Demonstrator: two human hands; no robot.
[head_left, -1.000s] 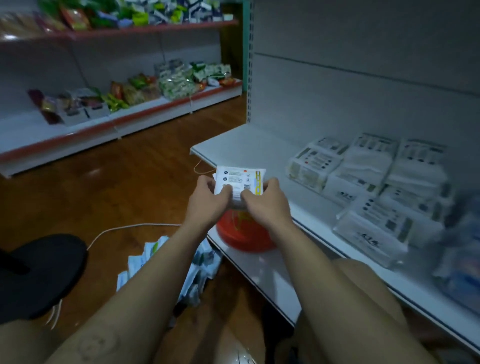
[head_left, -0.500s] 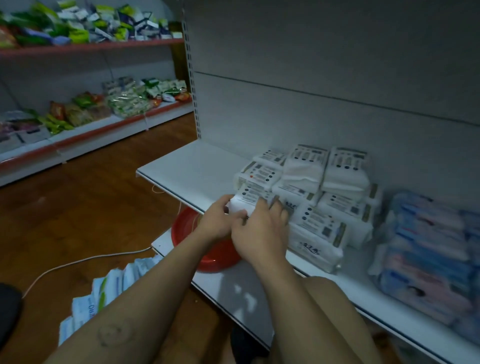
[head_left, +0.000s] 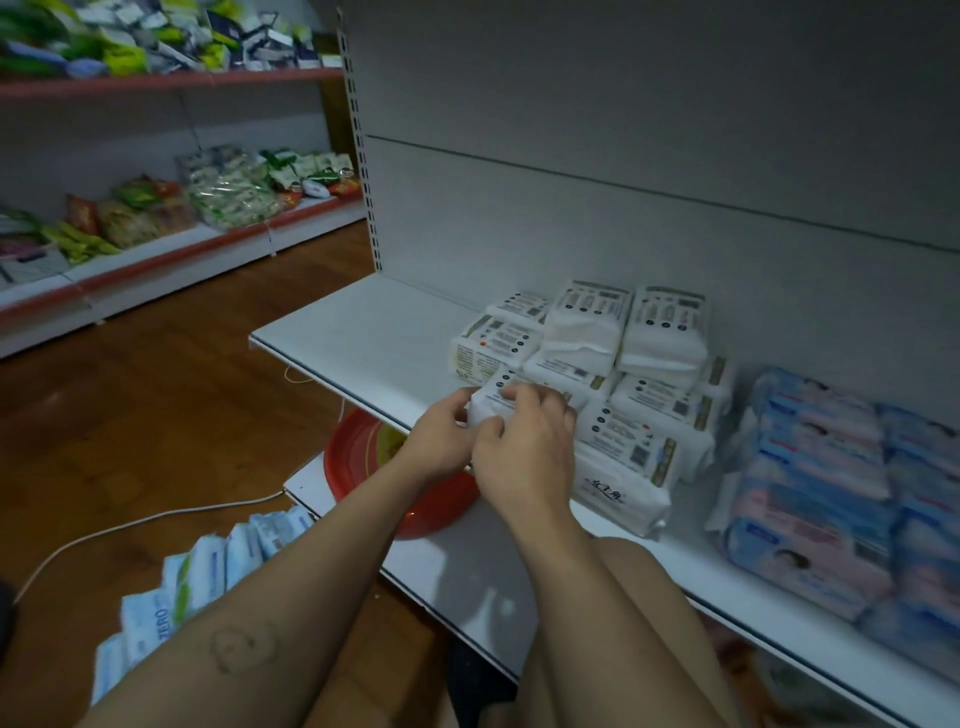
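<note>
On the floor at far left: loose blue-and-white packs (head_left: 208, 571), slumped in a row, with a white cable (head_left: 130, 525) just beside them and open wood floor around. Below the shelf's front lip: red basin (head_left: 358, 457) on the lower board, partly hidden by the forearms. Shelf (head_left: 363, 332): white, with a bare stretch from its left end up to the stock. Left hand (head_left: 441, 441): fingers curled round the left end of the white tissue pack (head_left: 491, 402). The pack sits near the shelf's front lip at the left front corner of the stack; whether it rests fully on the board cannot be told. Right hand (head_left: 524, 457): fingers bent over the pack's top and near side, pinching it. White stack (head_left: 649, 364): like packs in two layers, back against the rear panel. Blue-and-pink packs (head_left: 831, 467): a separate block, just to the right. Step in hand, as judged: seating the pack as the next piece of the front row. The next move calls for pressing it flush to its neighbour, clear of the lip so it cannot tip off, then letting go. Free room lies leftward over the bare shelf; the right and rear are closed off by stock and panel.
</note>
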